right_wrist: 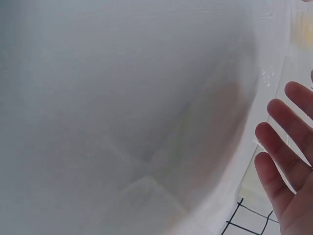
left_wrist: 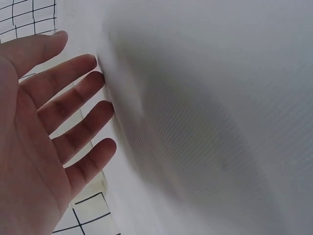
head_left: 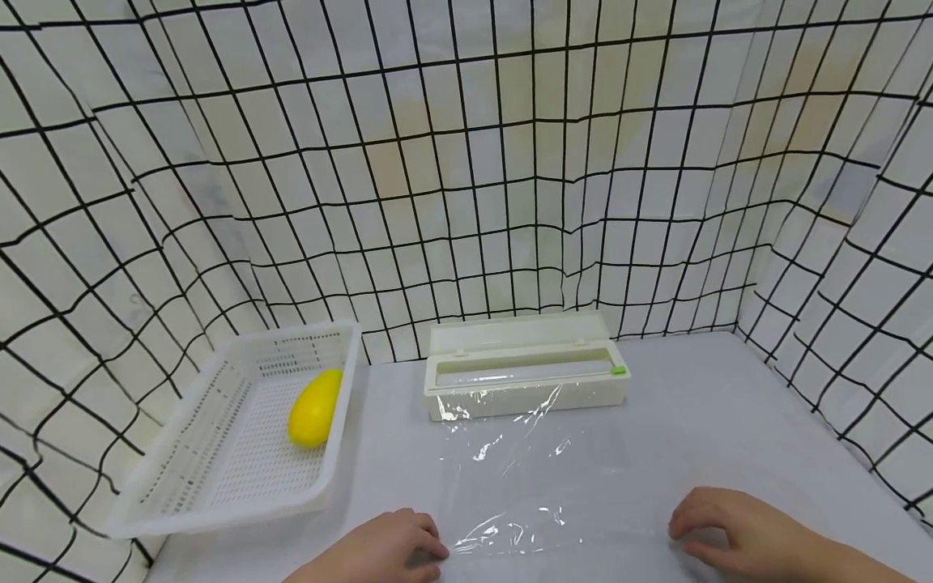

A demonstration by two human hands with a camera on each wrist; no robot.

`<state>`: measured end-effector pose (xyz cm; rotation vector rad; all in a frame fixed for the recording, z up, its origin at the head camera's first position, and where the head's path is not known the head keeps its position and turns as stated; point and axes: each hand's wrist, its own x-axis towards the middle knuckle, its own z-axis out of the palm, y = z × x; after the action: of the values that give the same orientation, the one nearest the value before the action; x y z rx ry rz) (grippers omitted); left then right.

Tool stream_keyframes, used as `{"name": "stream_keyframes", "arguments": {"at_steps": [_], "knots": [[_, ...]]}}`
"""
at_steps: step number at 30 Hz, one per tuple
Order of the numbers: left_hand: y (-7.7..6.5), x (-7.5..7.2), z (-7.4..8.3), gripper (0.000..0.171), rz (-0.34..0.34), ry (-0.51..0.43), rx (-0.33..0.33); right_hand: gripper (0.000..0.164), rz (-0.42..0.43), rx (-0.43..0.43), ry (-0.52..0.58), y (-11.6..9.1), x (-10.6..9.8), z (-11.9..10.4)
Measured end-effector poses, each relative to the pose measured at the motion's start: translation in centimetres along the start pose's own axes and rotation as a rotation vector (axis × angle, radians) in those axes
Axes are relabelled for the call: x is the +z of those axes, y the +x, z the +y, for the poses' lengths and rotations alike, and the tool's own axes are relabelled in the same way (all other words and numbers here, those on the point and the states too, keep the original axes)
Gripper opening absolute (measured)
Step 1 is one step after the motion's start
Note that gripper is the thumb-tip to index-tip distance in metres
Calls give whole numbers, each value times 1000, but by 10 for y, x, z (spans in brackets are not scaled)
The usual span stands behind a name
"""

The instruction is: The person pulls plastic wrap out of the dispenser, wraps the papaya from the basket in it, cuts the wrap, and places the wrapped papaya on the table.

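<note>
A sheet of clear plastic wrap (head_left: 510,486) lies spread on the table, running from a white plastic-wrap dispenser box (head_left: 528,394) towards me. The box's lid stands up at the back, and a white roll (head_left: 525,372) shows inside. My left hand (head_left: 382,546) rests by the sheet's near left corner, fingertips right at its edge. In the left wrist view its fingers (left_wrist: 80,100) are spread and loosely straight, with nothing held. To the right of the wrap, my right hand (head_left: 739,530) is low over the table, fingers loosely bent and holding nothing.
At the left stands a white perforated plastic basket (head_left: 226,510) with a smooth yellow oval fruit (head_left: 315,407) against its right side. A bright green slider (head_left: 618,370) sits at the box's right end. White cloth with a black grid (head_left: 474,202) surrounds the table (head_left: 700,405).
</note>
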<state>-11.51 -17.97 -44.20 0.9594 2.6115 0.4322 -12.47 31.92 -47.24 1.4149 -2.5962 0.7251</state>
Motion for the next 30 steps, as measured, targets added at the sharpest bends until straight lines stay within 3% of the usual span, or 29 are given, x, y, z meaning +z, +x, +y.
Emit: {"name": "stream_keyframes", "arguments": {"at_steps": [4, 8, 12, 15, 19, 22, 25, 30], "knots": [[-6, -1, 0, 27, 13, 10, 2, 23, 35, -34, -43, 7, 3, 2], [-12, 0, -2, 33, 22, 20, -3, 18, 2, -2, -52, 16, 1, 2], [-16, 1, -5, 38, -15, -2, -18, 11, -82, 74, -48, 28, 0, 1], [-20, 1, -7, 44, -39, -30, -15, 13, -194, 153, -16, 37, 0, 0], [-24, 2, -9, 52, 5, -36, 46, 16, -296, 205, 37, 41, 2, 0], [-28, 4, -12, 56, 68, -14, 110, 14, -273, 167, 27, 37, 4, -1], [-33, 5, -16, 52, 105, -13, 130, 11, -221, 112, -8, 30, 5, -2], [-35, 5, -20, 37, 104, -82, 85, 13, -177, 51, -63, 22, 5, -4]]}}
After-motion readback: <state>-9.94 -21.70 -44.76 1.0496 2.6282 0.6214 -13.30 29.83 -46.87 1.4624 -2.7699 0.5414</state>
